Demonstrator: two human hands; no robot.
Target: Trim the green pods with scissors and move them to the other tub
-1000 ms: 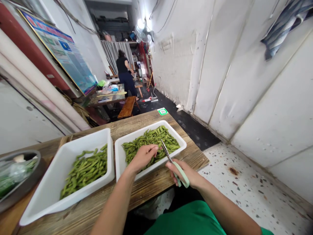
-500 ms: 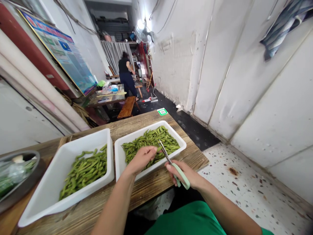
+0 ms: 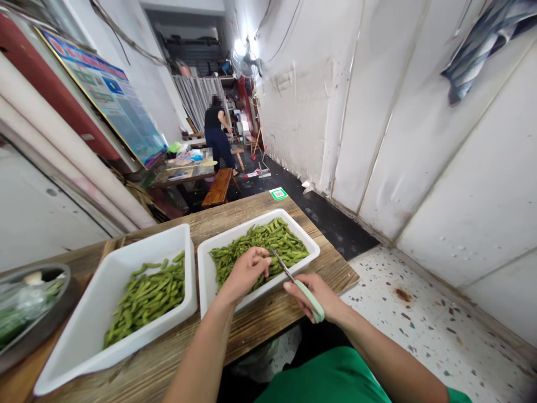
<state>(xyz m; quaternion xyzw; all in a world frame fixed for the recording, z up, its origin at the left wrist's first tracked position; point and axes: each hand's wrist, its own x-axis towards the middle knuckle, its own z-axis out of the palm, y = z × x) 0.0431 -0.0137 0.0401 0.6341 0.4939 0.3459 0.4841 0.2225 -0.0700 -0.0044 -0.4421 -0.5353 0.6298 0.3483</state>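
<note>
My right hand point(image 3: 312, 294) is wrapped round the pale green handles of a pair of scissors point(image 3: 305, 296). Their blades are together and point up and left over the right-hand white tray point(image 3: 201, 268), which holds a heap of green edamame pods point(image 3: 289, 238). Just left of the blade tips is my left hand point(image 3: 247, 271), its fingers curled in and closed above the pods. Whatever lies between those fingertips is hidden. To the left stands a second white tray point(image 3: 79, 336) with a smaller pile of edamame pods point(image 3: 153, 291).
Both trays rest on a wooden table point(image 3: 247, 330). A dark round basin point(image 3: 62, 299) with plastic-wrapped greens is at the far left. A green code card point(image 3: 278, 193) lies at the table's far edge. Farther back, a person point(image 3: 216, 131) bends beside a bench point(image 3: 218, 187).
The scissors have gone from spread to closed. My left hand has shifted slightly, with its fingers more curled, and the pod seen at its fingertips no longer shows clearly.
</note>
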